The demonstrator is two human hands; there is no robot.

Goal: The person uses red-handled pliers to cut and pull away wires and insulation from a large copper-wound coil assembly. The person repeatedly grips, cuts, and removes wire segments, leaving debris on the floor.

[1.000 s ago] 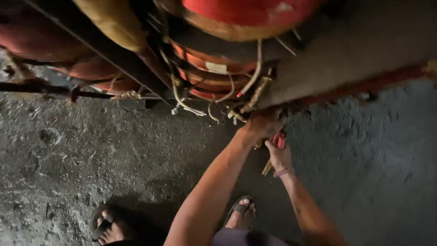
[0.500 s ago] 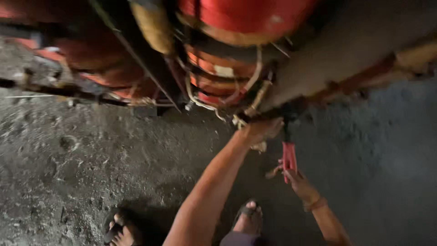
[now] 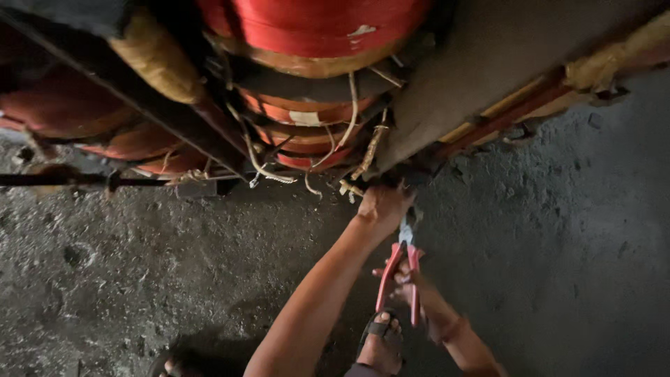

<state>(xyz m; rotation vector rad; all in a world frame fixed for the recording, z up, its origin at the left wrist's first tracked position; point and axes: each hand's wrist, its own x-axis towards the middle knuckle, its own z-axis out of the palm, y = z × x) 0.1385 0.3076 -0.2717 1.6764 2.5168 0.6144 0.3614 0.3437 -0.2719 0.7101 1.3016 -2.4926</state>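
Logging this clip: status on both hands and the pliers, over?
Left hand pressed at wire ends under the red coil stack. Right hand in a grip on red-handled pliers, nose pointing up beside left hand. Loose wires hang around the spot.

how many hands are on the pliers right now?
1. Only the right hand grips the red-handled pliers, low and right of centre. The left hand is above them, up against the wire ends under the red windings. Fingers partly hidden.

Dim, warm light; grainy, soft, deep shadows.
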